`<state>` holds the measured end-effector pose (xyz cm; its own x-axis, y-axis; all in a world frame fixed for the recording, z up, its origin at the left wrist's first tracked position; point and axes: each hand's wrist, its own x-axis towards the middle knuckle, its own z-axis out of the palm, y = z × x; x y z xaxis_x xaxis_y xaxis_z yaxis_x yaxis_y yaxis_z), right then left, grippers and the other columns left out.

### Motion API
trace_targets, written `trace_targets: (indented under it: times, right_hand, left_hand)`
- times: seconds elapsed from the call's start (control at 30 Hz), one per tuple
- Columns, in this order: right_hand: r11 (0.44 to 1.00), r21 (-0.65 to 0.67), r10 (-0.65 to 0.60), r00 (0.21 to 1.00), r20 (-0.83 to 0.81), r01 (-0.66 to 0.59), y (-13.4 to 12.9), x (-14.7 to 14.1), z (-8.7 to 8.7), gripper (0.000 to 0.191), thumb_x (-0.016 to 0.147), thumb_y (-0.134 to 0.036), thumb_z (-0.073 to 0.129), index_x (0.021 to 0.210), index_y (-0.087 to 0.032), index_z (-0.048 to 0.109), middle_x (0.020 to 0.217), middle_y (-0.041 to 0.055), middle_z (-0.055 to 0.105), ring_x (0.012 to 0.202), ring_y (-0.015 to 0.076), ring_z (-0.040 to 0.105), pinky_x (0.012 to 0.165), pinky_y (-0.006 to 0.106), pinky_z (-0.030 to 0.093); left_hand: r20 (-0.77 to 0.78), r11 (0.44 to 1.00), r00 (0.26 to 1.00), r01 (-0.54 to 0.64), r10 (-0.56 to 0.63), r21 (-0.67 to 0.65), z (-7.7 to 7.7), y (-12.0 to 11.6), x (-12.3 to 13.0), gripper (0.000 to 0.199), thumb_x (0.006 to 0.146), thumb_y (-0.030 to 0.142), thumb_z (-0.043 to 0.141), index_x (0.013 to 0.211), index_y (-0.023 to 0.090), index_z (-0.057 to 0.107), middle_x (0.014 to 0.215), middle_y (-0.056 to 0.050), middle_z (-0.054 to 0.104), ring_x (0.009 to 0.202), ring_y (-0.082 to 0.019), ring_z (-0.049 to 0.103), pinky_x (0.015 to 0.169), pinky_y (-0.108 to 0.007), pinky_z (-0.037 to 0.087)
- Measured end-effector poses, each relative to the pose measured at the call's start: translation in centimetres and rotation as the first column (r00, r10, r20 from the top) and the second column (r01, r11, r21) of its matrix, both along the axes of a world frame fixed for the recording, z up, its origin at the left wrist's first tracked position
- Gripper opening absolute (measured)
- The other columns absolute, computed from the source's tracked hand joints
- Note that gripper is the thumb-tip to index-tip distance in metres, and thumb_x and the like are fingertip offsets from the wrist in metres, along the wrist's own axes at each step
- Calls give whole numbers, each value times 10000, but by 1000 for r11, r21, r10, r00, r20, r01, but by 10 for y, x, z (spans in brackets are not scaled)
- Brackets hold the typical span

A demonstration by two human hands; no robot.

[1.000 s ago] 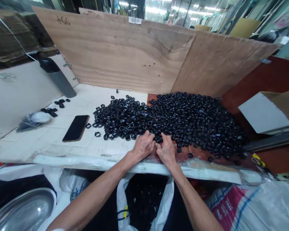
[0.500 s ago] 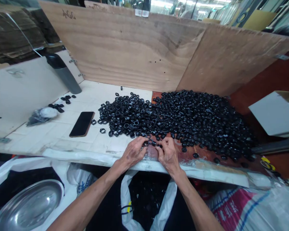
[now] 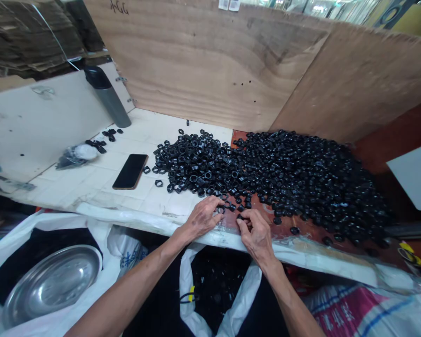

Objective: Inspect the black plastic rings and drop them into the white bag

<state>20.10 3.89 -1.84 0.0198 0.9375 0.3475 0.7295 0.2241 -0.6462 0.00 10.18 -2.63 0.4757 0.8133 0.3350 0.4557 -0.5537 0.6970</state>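
Near the front edge of the table, my left hand has its thumb and forefinger closed about a small black ring. My right hand is a short way to the right, pinching a small black part whose exact shape the fingers partly hide. Just beyond the fingertips lie several loose black pieces. A heap of black rings spreads behind my left hand. It runs into a larger heap of small black cap-like parts on the right.
A phone, a grey bottle and a plastic bag of dark parts are on the left. A wooden board walls the back. Below the edge hang an open white sack of black parts and a metal bowl.
My right hand has drawn away from my left, to the right, with a small black part in its fingertips. My left hand stays by the ring. The whole view has shifted slightly.
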Motion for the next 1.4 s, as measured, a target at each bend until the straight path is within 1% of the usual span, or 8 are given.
trace_targets:
  times: [0.2, 0.4, 0.53, 0.73, 0.8, 0.93, 1.13, 1.4]
  right_hand:
    - [999, -47, -12, 1000, -12, 11, -1, -6, 4, 20, 839, -214, 573, 826, -201, 579, 831, 36, 604, 705, 173, 588, 668, 305, 506]
    - [979, -192, -42, 864, -502, -64, 4, -24, 11, 243, 868, -360, 630, 1048, -199, 657, 971, 63, 692, 800, 194, 686, 697, 304, 570]
    - [992, -126, -40, 902, -431, -16, 8, -30, 8, 207, 850, -324, 665, 1019, -210, 697, 1015, 71, 697, 846, 201, 683, 737, 313, 570]
    - [991, -127, -96, 869, -485, 39, 7, -30, 1, 214, 842, -356, 693, 993, -205, 703, 965, 63, 707, 828, 196, 674, 736, 312, 556]
    - [991, -131, -95, 863, -497, 34, 6, -31, 2, 224, 838, -367, 697, 991, -203, 705, 971, 67, 709, 834, 199, 673, 743, 316, 556]
    - [993, -113, -70, 889, -452, 21, 8, -33, 4, 206, 832, -362, 694, 966, -209, 724, 953, 64, 705, 799, 191, 665, 710, 304, 551]
    - [986, -159, -119, 900, -420, 56, 9, -34, 4, 243, 806, -401, 716, 946, -202, 723, 873, 53, 716, 708, 182, 664, 668, 297, 552]
    - [994, -91, -87, 963, -255, 66, 6, -40, 21, 200, 864, -382, 662, 836, -188, 697, 674, 4, 643, 531, 128, 555, 552, 253, 465]
  left_hand:
    - [38, 999, 998, 47, -47, -8, 7, -4, -3, 301, 823, 137, 607, 1117, 199, 584, 1038, -54, 636, 955, -194, 630, 853, -327, 541]
    - [268, 976, 962, 106, -52, -192, 11, 0, -3, 202, 825, 165, 671, 1025, 178, 656, 1015, -46, 601, 855, -141, 638, 748, -263, 566]
    - [344, 948, 938, 144, -40, -283, 17, 2, -3, 208, 830, 198, 682, 1035, 168, 675, 1038, -62, 630, 859, -143, 647, 768, -281, 572]
    - [510, 810, 859, 266, 47, -523, 18, -3, -2, 348, 775, 217, 754, 1070, 150, 581, 1020, -59, 667, 857, -158, 693, 845, -346, 584]
    - [541, 825, 841, 297, 13, -481, 17, -3, -2, 268, 796, 226, 736, 1020, 142, 614, 1020, -68, 650, 884, -168, 688, 840, -346, 585]
    - [475, 935, 877, 228, -75, -272, 17, -1, -3, 192, 814, 245, 723, 972, 141, 690, 1033, -89, 644, 956, -183, 652, 864, -340, 567]
    - [443, 912, 896, 203, -26, -357, 15, -2, -5, 330, 828, 281, 722, 1119, 143, 648, 1074, -96, 690, 932, -184, 681, 881, -346, 575]
    - [429, 971, 897, 189, -110, -146, 15, 0, -7, 208, 846, 263, 714, 1020, 150, 702, 1038, -97, 715, 1005, -194, 673, 933, -343, 536]
